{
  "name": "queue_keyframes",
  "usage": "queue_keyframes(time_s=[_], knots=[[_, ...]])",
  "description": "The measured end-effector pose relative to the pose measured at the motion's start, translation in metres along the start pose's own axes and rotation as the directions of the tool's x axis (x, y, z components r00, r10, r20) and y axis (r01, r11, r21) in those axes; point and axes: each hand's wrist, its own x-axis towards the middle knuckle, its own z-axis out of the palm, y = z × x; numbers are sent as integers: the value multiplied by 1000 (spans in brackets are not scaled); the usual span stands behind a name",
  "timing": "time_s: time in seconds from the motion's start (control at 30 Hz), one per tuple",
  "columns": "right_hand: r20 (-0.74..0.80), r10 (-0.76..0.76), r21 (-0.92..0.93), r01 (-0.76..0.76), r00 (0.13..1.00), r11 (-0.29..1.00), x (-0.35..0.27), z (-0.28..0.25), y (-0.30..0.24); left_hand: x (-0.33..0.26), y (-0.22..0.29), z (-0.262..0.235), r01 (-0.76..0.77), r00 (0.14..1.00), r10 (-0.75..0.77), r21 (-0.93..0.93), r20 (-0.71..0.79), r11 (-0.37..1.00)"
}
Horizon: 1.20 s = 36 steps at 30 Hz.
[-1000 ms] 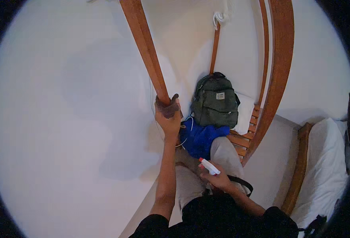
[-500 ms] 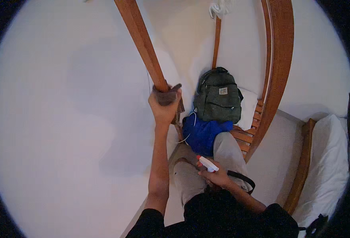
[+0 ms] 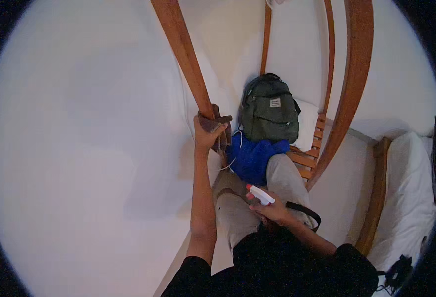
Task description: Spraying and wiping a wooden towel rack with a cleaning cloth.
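My left hand (image 3: pixel 207 134) is raised and wraps a brown cloth (image 3: pixel 218 123) around a slanted wooden rail (image 3: pixel 184 54) that runs up along the white wall. My right hand (image 3: pixel 272 210) rests low by my lap and holds a small white spray bottle (image 3: pixel 260 194) with a red trigger. My knees in beige trousers sit between the two hands.
A dark green backpack (image 3: pixel 270 113) leans on a white pillow on a slatted wooden seat (image 3: pixel 304 159). A blue garment (image 3: pixel 253 156) with a white cable lies below it. A curved wooden beam (image 3: pixel 349 94) rises at right. White bedding (image 3: pixel 406 188) lies at far right.
My left hand with the cloth has slid a little up the wooden rail. The right hand with the spray bottle has stayed near my lap.
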Motion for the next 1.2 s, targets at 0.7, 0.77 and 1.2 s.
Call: queue_keyframes(time_s=[0.7,0.77,1.2], knots=[[-153,-209,-18,209,966,978,7,5,4,-17,-13,30,-96,988,99,33,-115,995],[-130,-155,-13,155,979,988,10,11,-35,-27,-48,24,-61,994,59,-26,-97,998],[-529,-401,326,615,748,717,82,7,-174,23,41,17,-56,981,63,-42,184,998]])
